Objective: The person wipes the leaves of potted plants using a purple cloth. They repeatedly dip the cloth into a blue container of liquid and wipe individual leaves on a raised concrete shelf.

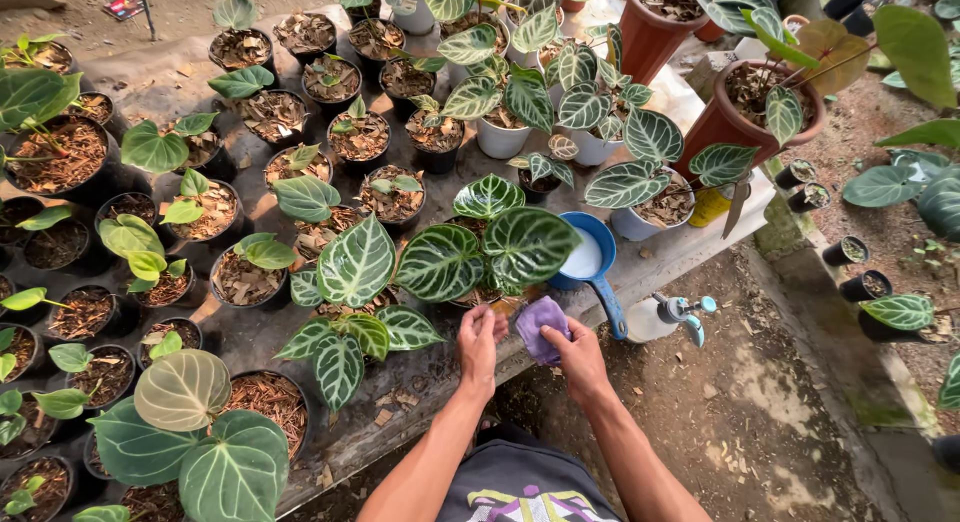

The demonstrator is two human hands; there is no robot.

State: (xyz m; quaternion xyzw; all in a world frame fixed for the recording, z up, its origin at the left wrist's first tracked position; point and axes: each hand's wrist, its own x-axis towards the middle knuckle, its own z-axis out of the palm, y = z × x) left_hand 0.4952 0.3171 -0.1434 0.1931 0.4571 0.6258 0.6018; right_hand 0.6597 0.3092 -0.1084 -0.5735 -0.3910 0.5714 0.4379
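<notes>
— Closest in, what is seen?
— Two bare forearms are seen reaching out; a purple cloth (pixel 540 327) is clamped in the right hand (pixel 577 354), at the bench edge (pixel 400 422).
— And the left hand (pixel 478 340)?
— It is held just beside the cloth, fingers curled; whether anything is gripped cannot be told.
— What is found around them?
— A veined-leaf plant (pixel 480 252) is set just beyond, a blue scoop (pixel 592 262) to its right, and a spray bottle (pixel 672 317) near the scoop's handle.
</notes>
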